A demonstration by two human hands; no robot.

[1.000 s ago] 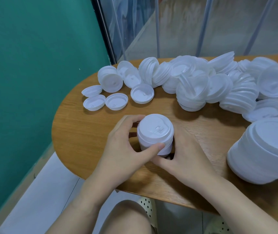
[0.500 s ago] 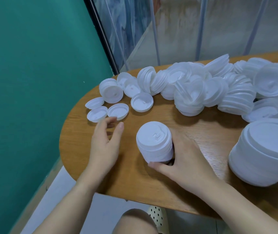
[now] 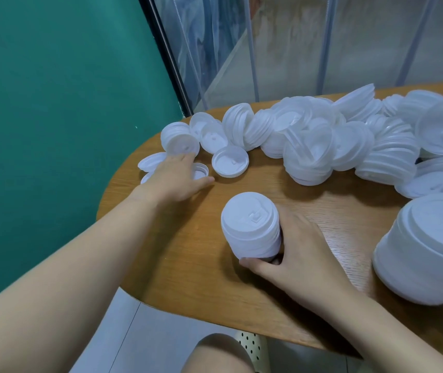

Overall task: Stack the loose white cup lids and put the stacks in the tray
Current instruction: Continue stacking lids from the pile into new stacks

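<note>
A short stack of white lids (image 3: 251, 226) stands upright on the wooden table (image 3: 193, 259), near the front. My right hand (image 3: 298, 250) wraps around its right side and base. My left hand (image 3: 176, 177) lies flat, fingers spread, over loose upturned lids (image 3: 200, 170) at the table's left end; whether it grips one I cannot tell. Another single upturned lid (image 3: 230, 161) lies just right of that hand. No tray is in view.
A long heap of loose and part-stacked white lids (image 3: 322, 141) runs across the back of the table. A big stack of larger lids (image 3: 427, 249) stands at the right front. A green wall is left; my knee shows below the table edge.
My left hand let go of the stack and reached left and away, onto the loose lids at the table's end. My right hand kept hold of the stack.
</note>
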